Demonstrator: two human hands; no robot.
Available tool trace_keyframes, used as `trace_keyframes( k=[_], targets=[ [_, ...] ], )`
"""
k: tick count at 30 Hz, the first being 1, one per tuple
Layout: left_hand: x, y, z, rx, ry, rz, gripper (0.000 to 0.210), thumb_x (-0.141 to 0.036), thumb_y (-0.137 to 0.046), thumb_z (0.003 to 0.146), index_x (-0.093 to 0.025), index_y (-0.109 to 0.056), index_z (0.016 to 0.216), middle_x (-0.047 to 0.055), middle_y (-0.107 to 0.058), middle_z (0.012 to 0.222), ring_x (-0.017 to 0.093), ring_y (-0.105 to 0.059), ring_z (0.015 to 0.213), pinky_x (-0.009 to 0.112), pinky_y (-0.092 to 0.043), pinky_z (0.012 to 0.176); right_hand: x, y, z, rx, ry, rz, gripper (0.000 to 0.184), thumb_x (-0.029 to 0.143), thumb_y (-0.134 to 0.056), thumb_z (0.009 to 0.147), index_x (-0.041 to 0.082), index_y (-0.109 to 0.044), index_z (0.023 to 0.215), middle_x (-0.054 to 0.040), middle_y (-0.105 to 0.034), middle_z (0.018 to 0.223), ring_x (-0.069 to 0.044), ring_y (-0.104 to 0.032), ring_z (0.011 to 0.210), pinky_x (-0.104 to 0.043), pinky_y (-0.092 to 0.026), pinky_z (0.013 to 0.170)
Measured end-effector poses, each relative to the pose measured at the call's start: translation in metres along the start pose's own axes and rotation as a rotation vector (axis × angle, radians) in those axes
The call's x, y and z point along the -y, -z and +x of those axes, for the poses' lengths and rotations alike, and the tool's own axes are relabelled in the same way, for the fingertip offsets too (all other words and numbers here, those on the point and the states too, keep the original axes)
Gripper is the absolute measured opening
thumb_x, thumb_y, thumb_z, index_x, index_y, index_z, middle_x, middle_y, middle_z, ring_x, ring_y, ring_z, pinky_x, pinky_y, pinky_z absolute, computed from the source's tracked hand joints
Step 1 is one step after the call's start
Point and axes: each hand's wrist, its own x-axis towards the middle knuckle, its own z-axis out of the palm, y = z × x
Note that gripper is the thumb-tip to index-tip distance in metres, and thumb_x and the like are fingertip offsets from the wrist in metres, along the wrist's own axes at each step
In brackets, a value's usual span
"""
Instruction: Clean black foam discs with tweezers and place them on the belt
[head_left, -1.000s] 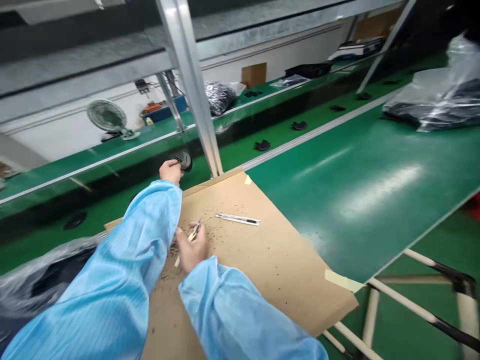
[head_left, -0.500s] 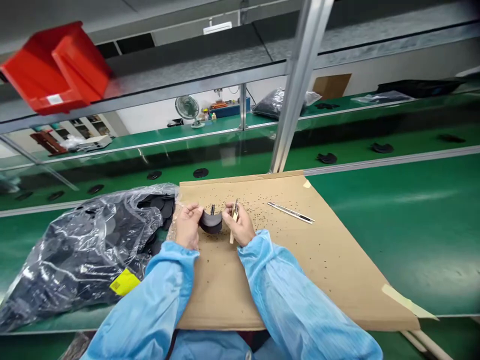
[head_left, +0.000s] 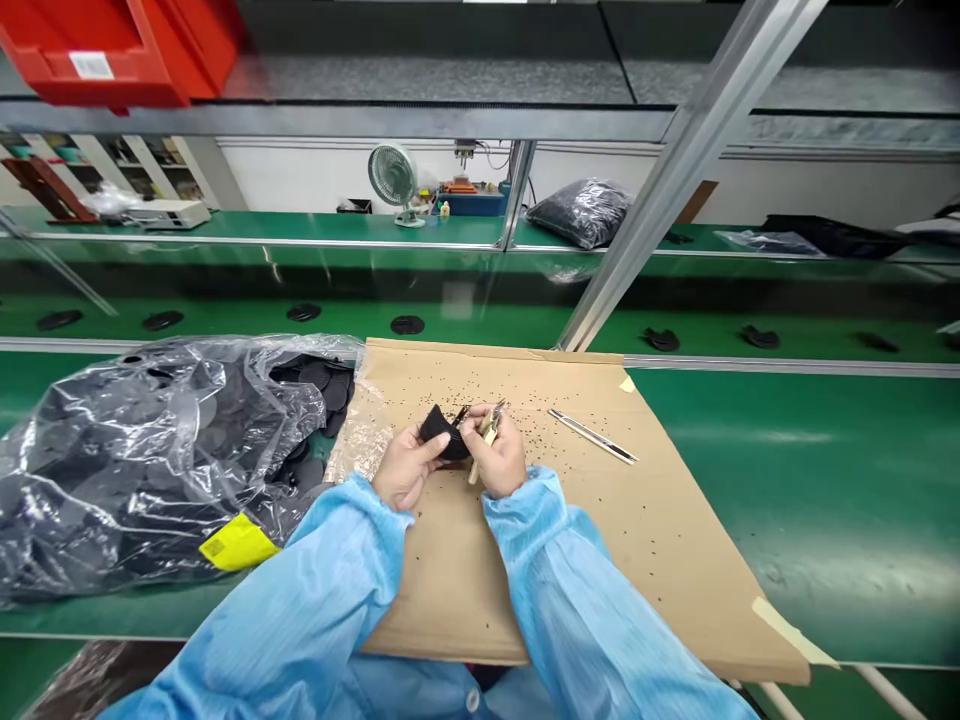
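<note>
My left hand [head_left: 411,462] is closed on a bent black pad [head_left: 444,432], its thumb across the face. Opposite it, the fingers of my right hand [head_left: 499,455] are wrapped round a slim beige-handled tool [head_left: 487,438] with a metallic tip pointing away from me. The right fingertips meet the pad's right edge. Whether the tool is a knife cannot be made out. Both hands are above a cardboard sheet [head_left: 585,560] strewn with tiny black bits. A slim silver utility knife [head_left: 592,436] lies on it, right of my hands.
A clear plastic bag [head_left: 150,470] full of black discs lies at the left, with a yellow label [head_left: 238,543]. Black pieces [head_left: 407,325] sit along the green conveyor behind. A slanted metal post [head_left: 690,170] rises beyond the cardboard; a red bin [head_left: 127,60] is upper left.
The black pad is tilted up and turned, and my hands are closer together. The camera view has levelled and shifted. Both hands still hold the same things.
</note>
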Motion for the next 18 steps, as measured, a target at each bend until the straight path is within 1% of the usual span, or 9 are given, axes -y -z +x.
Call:
trace_keyframes(
  k=[3,5,7,10,13,15,18],
  targets=[
    [-0.007,0.005,0.007,-0.116,-0.040,-0.081,0.028,-0.022,-0.077,0.068,-0.015,-0.065,0.093,0.006,-0.069,0.086,0.017,-0.065,0.075,0.031,-0.054,0.072,0.000,0.003,0.001,-0.023,0.044,-0.056,0.034,0.038,-0.056,0.083,0.020,-0.052,0.112,-0.0054,-0.061,0.093,-0.017,-0.059,0.082,-0.031,-0.050,0.074],
    [-0.013,0.008,0.009,-0.137,-0.035,-0.134,0.026,-0.024,-0.074,0.071,-0.016,-0.064,0.094,0.005,-0.069,0.083,0.017,-0.066,0.073,0.032,-0.055,0.070,0.000,0.008,0.003,-0.042,0.071,-0.163,0.039,0.039,-0.051,0.087,0.020,-0.050,0.121,-0.0081,-0.060,0.104,-0.018,-0.059,0.091,-0.034,-0.049,0.080],
    [-0.018,0.009,0.010,-0.129,-0.015,-0.156,0.024,-0.027,-0.071,0.075,-0.016,-0.063,0.095,0.005,-0.068,0.079,0.017,-0.065,0.069,0.032,-0.056,0.067,0.001,0.013,0.005,-0.009,0.112,-0.305,0.040,0.038,-0.051,0.088,0.020,-0.051,0.123,-0.0077,-0.061,0.103,-0.019,-0.059,0.091,-0.035,-0.048,0.082],
    [-0.022,0.009,0.008,-0.144,-0.023,-0.171,0.019,-0.029,-0.070,0.077,-0.018,-0.060,0.089,0.000,-0.061,0.065,0.012,-0.061,0.058,0.026,-0.054,0.058,0.002,0.016,0.005,0.115,0.240,-0.537,0.031,0.034,-0.057,0.084,0.021,-0.060,0.113,-0.0066,-0.064,0.095,-0.021,-0.059,0.088,-0.037,-0.047,0.082],
    [-0.022,0.007,0.006,-0.168,-0.011,-0.191,0.018,-0.028,-0.070,0.077,-0.017,-0.057,0.083,-0.003,-0.055,0.061,0.009,-0.055,0.051,0.022,-0.050,0.051,0.002,0.014,0.001,0.227,0.369,-0.706,0.023,0.029,-0.059,0.082,0.020,-0.064,0.103,-0.0077,-0.066,0.093,-0.023,-0.059,0.086,-0.037,-0.046,0.081],
    [-0.022,0.006,0.005,-0.171,0.010,-0.202,0.018,-0.027,-0.069,0.078,-0.016,-0.056,0.083,-0.003,-0.054,0.062,0.008,-0.054,0.049,0.021,-0.050,0.049,0.002,0.012,-0.001,0.265,0.400,-0.771,0.022,0.029,-0.058,0.082,0.020,-0.065,0.102,-0.0078,-0.067,0.090,-0.023,-0.060,0.084,-0.036,-0.046,0.079],
    [-0.023,0.005,0.005,-0.166,0.033,-0.206,0.016,-0.026,-0.067,0.080,-0.015,-0.056,0.085,-0.003,-0.053,0.062,0.007,-0.053,0.049,0.021,-0.050,0.049,0.003,0.010,-0.003,0.278,0.402,-0.813,0.022,0.029,-0.058,0.082,0.020,-0.064,0.102,-0.0070,-0.067,0.090,-0.022,-0.060,0.084,-0.033,-0.046,0.079]
  ],
)
